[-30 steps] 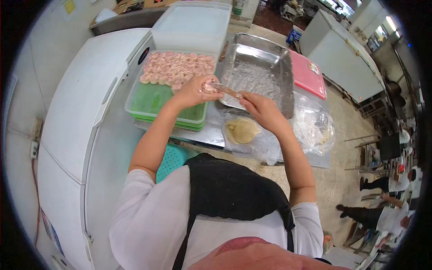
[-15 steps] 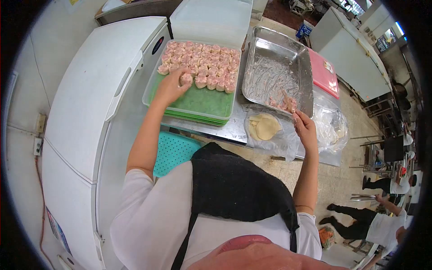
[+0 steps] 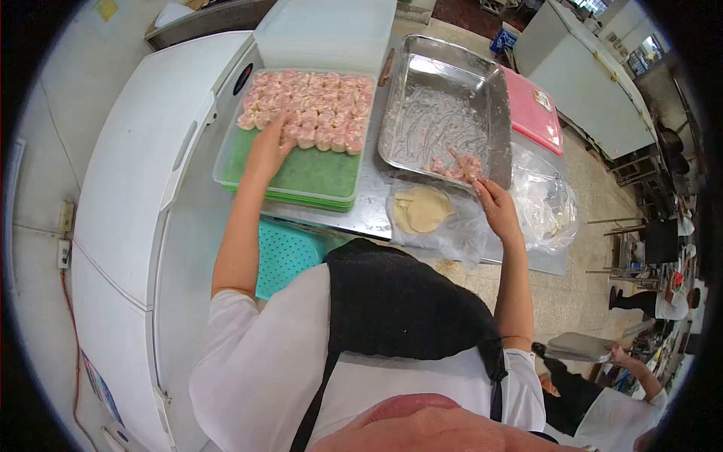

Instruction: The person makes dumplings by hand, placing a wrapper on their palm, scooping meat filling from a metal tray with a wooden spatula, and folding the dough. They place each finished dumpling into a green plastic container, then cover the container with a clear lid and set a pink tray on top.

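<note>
My left hand (image 3: 269,153) is at the front row of open-topped meat dumplings (image 3: 324,113), its fingers closed round one dumpling at the row's left end and partly hiding it. The dumplings stand in tight rows on a green-bottomed plastic tray (image 3: 309,177). Over the near right corner of a deep metal pan (image 3: 444,113), my right hand (image 3: 498,211) grips a thin tool smeared with meat, its blade tip lying in the pink meat filling (image 3: 456,164). Round dough wrappers (image 3: 423,211) lie on a plastic bag between tray and pan.
A translucent lid (image 3: 324,38) stands behind the tray. To the right are a pink lidded box (image 3: 531,109) and clear plastic bags (image 3: 544,192). A white freezer (image 3: 151,166) borders the left side. At lower right, a co-worker (image 3: 614,399) carries a metal tray (image 3: 576,347).
My left hand has lowered its dumpling against the front row. My right hand stays by the filling with the tool. The view has shifted slightly; the co-worker at lower right has moved nearer.
</note>
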`<state>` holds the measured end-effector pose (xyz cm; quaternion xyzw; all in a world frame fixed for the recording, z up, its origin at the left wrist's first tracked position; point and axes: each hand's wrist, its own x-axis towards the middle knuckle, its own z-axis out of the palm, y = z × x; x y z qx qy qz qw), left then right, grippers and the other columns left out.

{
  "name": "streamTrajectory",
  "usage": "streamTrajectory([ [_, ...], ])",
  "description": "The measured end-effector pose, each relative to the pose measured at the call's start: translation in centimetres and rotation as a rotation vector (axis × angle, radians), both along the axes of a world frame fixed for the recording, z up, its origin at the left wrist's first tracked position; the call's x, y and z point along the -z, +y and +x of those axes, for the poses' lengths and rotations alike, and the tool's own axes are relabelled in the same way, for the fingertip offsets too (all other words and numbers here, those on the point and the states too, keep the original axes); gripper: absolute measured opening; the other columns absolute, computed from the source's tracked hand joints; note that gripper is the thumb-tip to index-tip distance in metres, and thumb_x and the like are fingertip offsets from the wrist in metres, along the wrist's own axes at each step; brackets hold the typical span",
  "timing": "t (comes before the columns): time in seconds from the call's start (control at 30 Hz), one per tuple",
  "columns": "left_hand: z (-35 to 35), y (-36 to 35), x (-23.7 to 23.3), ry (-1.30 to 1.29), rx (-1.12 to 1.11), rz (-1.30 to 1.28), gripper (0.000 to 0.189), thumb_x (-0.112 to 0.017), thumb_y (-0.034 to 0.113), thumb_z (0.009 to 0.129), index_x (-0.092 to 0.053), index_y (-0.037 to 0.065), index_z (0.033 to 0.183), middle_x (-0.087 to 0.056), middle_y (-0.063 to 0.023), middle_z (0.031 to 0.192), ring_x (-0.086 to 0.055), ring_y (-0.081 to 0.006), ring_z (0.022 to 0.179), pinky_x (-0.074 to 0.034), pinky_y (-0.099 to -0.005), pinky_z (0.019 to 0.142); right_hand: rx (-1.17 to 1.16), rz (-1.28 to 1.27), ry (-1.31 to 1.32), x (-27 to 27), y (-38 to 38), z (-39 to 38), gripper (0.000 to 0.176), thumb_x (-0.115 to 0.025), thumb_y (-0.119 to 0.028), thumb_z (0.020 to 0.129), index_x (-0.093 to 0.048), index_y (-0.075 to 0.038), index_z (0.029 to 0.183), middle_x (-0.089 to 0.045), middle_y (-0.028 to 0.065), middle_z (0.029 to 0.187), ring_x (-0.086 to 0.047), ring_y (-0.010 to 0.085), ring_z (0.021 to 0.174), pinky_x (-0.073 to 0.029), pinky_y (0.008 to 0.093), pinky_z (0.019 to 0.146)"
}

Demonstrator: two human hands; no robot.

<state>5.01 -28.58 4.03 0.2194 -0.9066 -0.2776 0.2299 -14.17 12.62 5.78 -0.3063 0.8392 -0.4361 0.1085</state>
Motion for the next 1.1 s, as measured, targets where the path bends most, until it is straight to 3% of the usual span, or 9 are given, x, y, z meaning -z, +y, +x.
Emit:
streamTrajectory([
  [0.07, 0.3, 0.1, 0.3, -0.025, -0.02, -0.02, 0.047, -0.072, 0.007, 0.075, -0.053, 0.007, 0.118, -0.063, -0.015, 0.095, -0.061, -0.0311, 0.084, -0.049, -0.0376, 0.074, -0.033, 0.044, 0.007, 0.1, 0.3, -0.9, 0.03, -0.053, -0.026, 0.095, -0.061, 0.0, 0.106, -0.061, 0.0159, 0.078, -0.056, 0.0188, 0.071, -0.045, 0.0312, 0.068],
  [0.3, 0.5, -0.2, 2.1, -0.009, -0.153, -0.07, 0.055, -0.074, 0.007, 0.072, -0.051, 0.01, 0.122, -0.062, -0.013, 0.102, -0.061, -0.0295, 0.084, -0.049, -0.0369, 0.076, -0.111, 0.047, 0.0, 0.8, 3.6, -4.8, 0.03, -0.052, -0.026, 0.095, -0.06, 0.002, 0.105, -0.061, 0.0165, 0.079, -0.057, 0.0203, 0.072, -0.045, 0.0311, 0.069],
  [0.37, 0.4, -0.2, 2.3, 0.086, -0.186, -0.101, 0.058, -0.074, 0.007, 0.072, -0.049, 0.011, 0.124, -0.061, -0.013, 0.105, -0.061, -0.0291, 0.086, -0.049, -0.0371, 0.078, -0.105, 0.104, -0.116, 0.6, 4.8, -5.9, 0.028, -0.049, -0.02, 0.097, -0.061, 0.003, 0.108, -0.064, 0.0083, 0.092, -0.055, 0.0125, 0.086, -0.043, 0.027, 0.079],
  [0.57, -0.6, 2.6, 0.5, -0.164, -0.34, 0.15, 0.061, -0.068, 0.006, 0.075, -0.044, 0.013, 0.131, -0.056, -0.0182, 0.12, -0.054, -0.0346, 0.111, -0.044, -0.0403, 0.093, -0.179, 0.234, -0.028, 0.2, 7.9, -8.9, 0.029, -0.046, -0.023, 0.098, -0.062, 0.0, 0.108, -0.065, 0.0162, 0.087, -0.061, 0.0206, 0.08, -0.046, 0.0311, 0.075],
  [0.63, -0.4, 2.3, 2.5, -0.1, -0.32, -0.34, 0.059, -0.065, 0.006, 0.077, -0.044, 0.008, 0.132, -0.053, -0.0156, 0.127, -0.055, -0.0288, 0.11, -0.048, -0.0372, 0.086, -0.236, 0.293, 0.093, 0.1, 8.6, -10.2, 0.031, -0.047, -0.027, 0.097, -0.062, -0.001, 0.1, -0.064, 0.0193, 0.085, -0.061, 0.0301, 0.08, -0.046, 0.0371, 0.071],
  [0.67, -1.0, 3.5, 2.9, -0.1, -0.297, -0.332, 0.059, -0.065, 0.006, 0.077, -0.044, 0.008, 0.132, -0.053, -0.0156, 0.127, -0.055, -0.0288, 0.11, -0.048, -0.0372, 0.086, -0.304, 0.345, 0.22, 0.1, 8.7, -10.9, 0.034, -0.047, -0.032, 0.095, -0.062, -0.002, 0.092, -0.063, 0.0223, 0.082, -0.061, 0.0396, 0.079, -0.047, 0.0432, 0.067],
  [0.73, -1.6, 10.6, -1.0, -0.096, -0.344, -0.443, 0.049, -0.06, 0.008, 0.082, -0.047, 0.006, 0.129, -0.053, -0.0201, 0.124, -0.047, -0.0342, 0.12, -0.04, -0.0417, 0.099, -0.333, 0.5, 0.359, -1.4, 8.5, -12.4, 0.034, -0.049, -0.033, 0.094, -0.064, -0.003, 0.088, -0.064, 0.0214, 0.08, -0.062, 0.0383, 0.077, -0.047, 0.0449, 0.065],
  [0.9, -6.7, 24.4, 0.0, 0.091, 0.19, -0.096, 0.034, -0.061, 0.008, 0.082, -0.058, 0.006, 0.115, -0.058, -0.0149, 0.118, -0.051, -0.0325, 0.115, -0.04, -0.0407, 0.098, -0.415, 0.606, 0.81, -2.3, 4.7, -16.3, 0.027, -0.057, -0.027, 0.082, -0.068, -0.005, 0.07, -0.065, 0.0164, 0.071, -0.066, 0.0327, 0.068, -0.05, 0.0447, 0.056],
  [1.1, -8.8, 29.4, 6.6, -0.128, 0.346, -0.035, 0.037, -0.07, 0.013, 0.072, -0.059, 0.006, 0.108, -0.058, -0.0155, 0.106, -0.055, -0.0336, 0.098, -0.044, -0.0407, 0.087, -0.503, 0.647, 0.798, 3.0, 1.9, -11.8, 0.016, -0.058, -0.016, 0.074, -0.07, -0.004, 0.074, -0.068, 0.0139, 0.075, -0.067, 0.0304, 0.067, -0.053, 0.0423, 0.057],
])
